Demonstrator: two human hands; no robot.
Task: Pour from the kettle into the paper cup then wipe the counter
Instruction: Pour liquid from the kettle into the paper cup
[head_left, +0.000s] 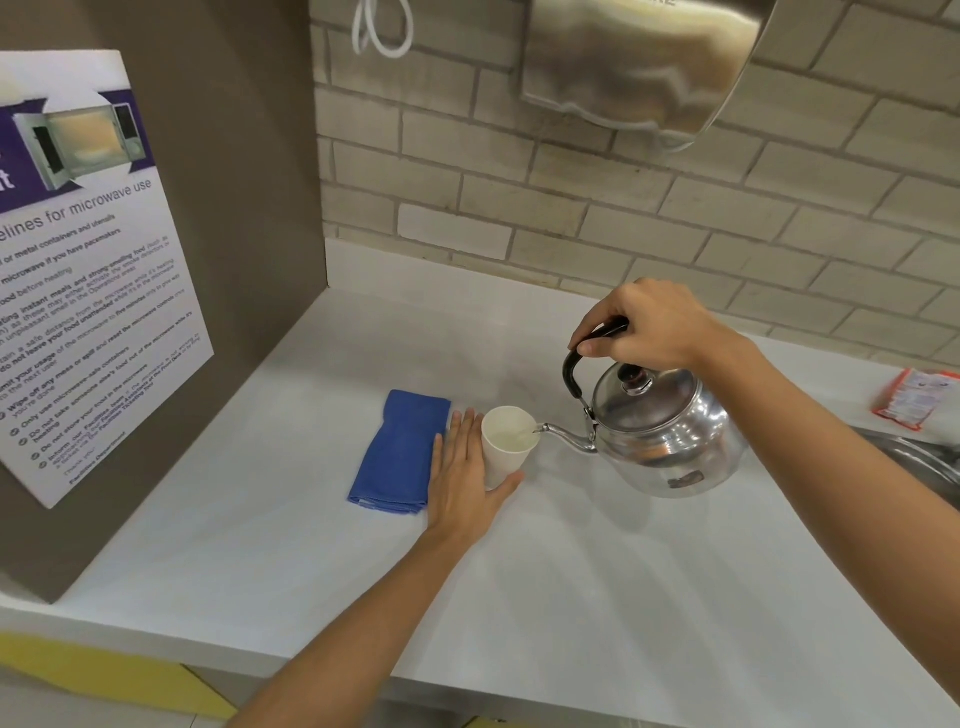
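Note:
A shiny metal kettle (670, 436) hangs tilted above the white counter (597, 571), its spout tip over the rim of a white paper cup (506, 441). My right hand (649, 327) grips the kettle's black handle from above. Liquid shows inside the cup. My left hand (465, 478) rests against the cup's left side, fingers straight and thumb curled round its base. A folded blue cloth (397, 452) lies flat just left of that hand.
A brown cabinet side with a microwave-use poster (88, 291) walls off the left. A steel dispenser (639, 67) hangs on the brick wall above. A sink rim (919, 462) and a red-and-white packet (917, 397) lie at the right edge.

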